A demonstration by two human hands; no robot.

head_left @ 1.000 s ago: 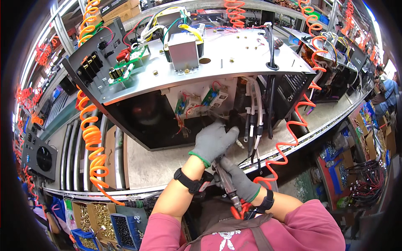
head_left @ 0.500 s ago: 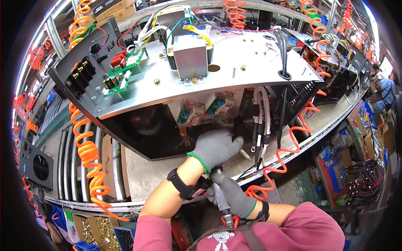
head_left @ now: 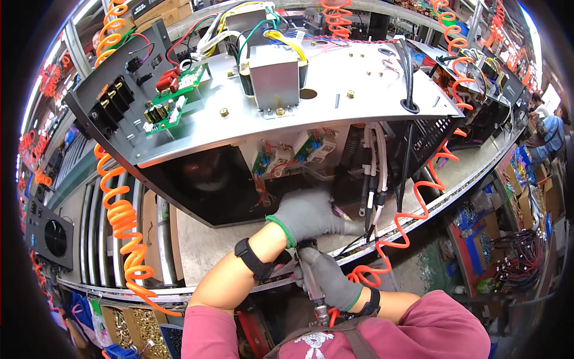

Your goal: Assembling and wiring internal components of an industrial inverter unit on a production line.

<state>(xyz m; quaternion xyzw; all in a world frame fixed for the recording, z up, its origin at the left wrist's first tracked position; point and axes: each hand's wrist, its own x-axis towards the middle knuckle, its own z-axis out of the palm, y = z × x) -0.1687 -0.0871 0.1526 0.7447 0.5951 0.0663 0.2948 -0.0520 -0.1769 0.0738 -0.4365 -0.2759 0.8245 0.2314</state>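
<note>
My left hand (head_left: pixel 308 214), in a grey glove with a green cuff, reaches to the lower front of a large metal equipment chassis (head_left: pixel 197 133). Its thumb points right and its curled fingers are partly hidden and blurred. A small pale, slender piece (head_left: pixel 341 213) shows between thumb and fingers, too blurred to name. Closer to my body, my right hand (head_left: pixel 335 281), gloved alike, is wrapped round a slim grey air tool (head_left: pixel 311 281) with its dark head upward and a hose fitting below. Several sleeved cables (head_left: pixel 378 185) with lug ends hang beside my left hand.
A transformer (head_left: pixel 274 78) and green circuit boards (head_left: pixel 164 122) sit on the chassis. Orange coiled hoses (head_left: pixel 124 221) hang left and right. Rollers (head_left: pixel 107 239) lie on the left. Bins of brass fasteners (head_left: pixel 149 329) stand at lower left; parts boxes (head_left: pixel 481 239) and a person (head_left: pixel 547 134) are at right.
My left thumb has swung down and right, and the small pale piece now shows above it, nearer the fingers. My right hand keeps hold of the air tool, which has shifted slightly left.
</note>
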